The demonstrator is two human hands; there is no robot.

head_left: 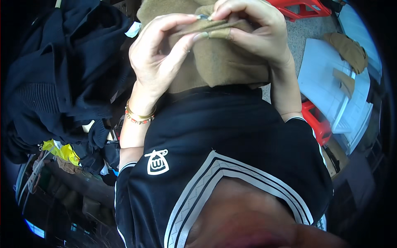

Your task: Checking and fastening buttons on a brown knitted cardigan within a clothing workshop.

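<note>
A brown knit garment point(227, 62) is bunched up in front of me, at the top of the view. My left hand point(153, 53) pinches a fold of it between thumb and fingers. From the other side my right hand point(260, 35) grips the same fold, its fingertips almost meeting those of the left. A tan wrap point(220, 33) covers the tip of the right thumb. Between the two index fingers shows a small dark shiny piece point(202, 17), too small to make out its kind. The cloth inside both grips is partly hidden by the fingers.
A heap of dark knit garments point(62, 70) fills the left side, with a yellow bag point(62, 151) below it. To the right stands a white table point(322, 70) with a brown cloth point(349, 49) on it. Red plastic stools point(297, 8) are at the top right and lower right.
</note>
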